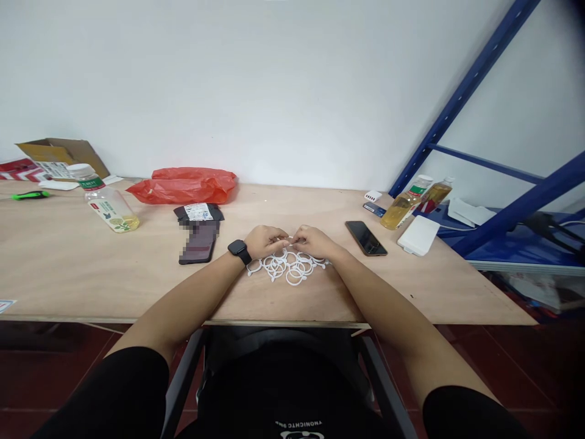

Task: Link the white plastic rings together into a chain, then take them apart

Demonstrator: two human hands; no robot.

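My left hand (266, 240), with a black watch on its wrist, and my right hand (312, 240) meet over the middle of the wooden table. Their fingers are closed in a pinch on a small white ring (291, 241), mostly hidden by the fingertips. Right below them lies a loose pile of white plastic rings (295, 276), each with a small tab. Some of the rings overlap, and the pile reaches from the left wrist to the right wrist.
Left of my hands are a dark box (199, 242), a black packet (198, 212), a red plastic bag (187, 186) and a tilted bottle (109, 204). On the right lie a phone (365, 238), a white case (418, 235) and another bottle (404, 204), near a blue metal frame (461, 91).
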